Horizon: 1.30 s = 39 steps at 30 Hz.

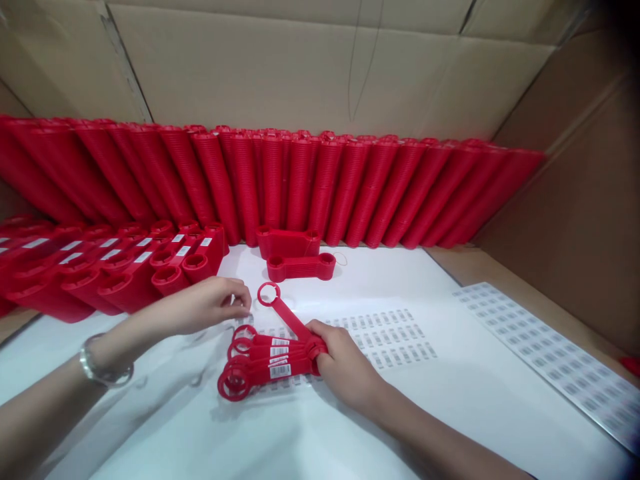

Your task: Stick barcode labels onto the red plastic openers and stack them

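Observation:
My right hand (345, 363) grips a fanned bunch of red plastic pieces (290, 353) by their right ends. Each piece is a bar with a ring at its end. Several in the bunch carry white barcode labels; the top one, angled up to the left, shows no label. Under the bunch lies a sheet of barcode labels (395, 337). My left hand (220, 305) hovers over the sheet's left edge, left of the top ring, with fingers curled and thumb near the fingertips. Whatever may be between them is too small to make out.
Tall stacks of red pieces (300, 187) line the back against cardboard (280, 67). Labelled red stacks (135, 260) stand at the left. Two short stacks (301, 267) lie behind the bunch. A thick pile of label sheets (550, 360) lies at the right of the white table (450, 413).

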Motion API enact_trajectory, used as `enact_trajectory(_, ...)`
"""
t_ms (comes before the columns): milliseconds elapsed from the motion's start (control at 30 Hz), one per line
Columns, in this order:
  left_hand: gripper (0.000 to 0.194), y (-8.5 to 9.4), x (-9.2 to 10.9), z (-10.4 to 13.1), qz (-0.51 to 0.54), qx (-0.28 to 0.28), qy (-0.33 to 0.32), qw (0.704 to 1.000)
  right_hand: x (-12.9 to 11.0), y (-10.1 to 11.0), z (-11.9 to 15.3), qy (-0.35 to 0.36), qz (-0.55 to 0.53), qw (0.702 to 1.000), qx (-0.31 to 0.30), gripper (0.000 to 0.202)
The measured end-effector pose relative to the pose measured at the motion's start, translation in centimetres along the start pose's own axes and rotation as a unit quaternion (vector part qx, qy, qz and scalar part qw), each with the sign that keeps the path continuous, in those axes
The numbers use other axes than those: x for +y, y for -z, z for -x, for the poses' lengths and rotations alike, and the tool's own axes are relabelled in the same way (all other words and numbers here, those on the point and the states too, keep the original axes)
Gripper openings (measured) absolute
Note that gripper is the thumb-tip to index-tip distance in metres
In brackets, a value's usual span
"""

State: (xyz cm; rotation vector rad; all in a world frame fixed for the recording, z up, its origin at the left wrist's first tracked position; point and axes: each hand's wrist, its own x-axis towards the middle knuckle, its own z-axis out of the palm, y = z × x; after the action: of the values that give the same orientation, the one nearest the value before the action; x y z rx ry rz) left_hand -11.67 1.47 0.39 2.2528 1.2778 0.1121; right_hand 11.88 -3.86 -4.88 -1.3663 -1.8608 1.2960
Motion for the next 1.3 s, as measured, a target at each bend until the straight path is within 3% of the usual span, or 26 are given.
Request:
enact_trajectory(167, 0.029, 1.3, 1.4, 0.7, 0.106, -0.005, 0.026, 0.994, 0.0, 0.0, 0.0, 0.000, -0.019, 1.000, -0.005, 0.026)
enact_trajectory(367, 0.030, -0.9, 3.2, 0.4, 0.202, 0.010, 0.036, 0.979, -0.1, -0.1, 0.1, 0.025, -0.010, 1.000, -0.001, 0.023)
enact_trajectory(600, 0.028, -3.1, 4.3, -0.1, 0.299, 0.021, 0.060, 0.952, -0.6, -0.1, 0.5, 0.056, 0.009, 0.998, 0.006, 0.032)
enact_trajectory(1300, 0.026, -4.0, 4.8, -0.3, 0.289, 0.087, 0.057, 0.952, -0.8, -0.4, 0.8, 0.062, -0.031, 0.997, 0.029, 0.027)
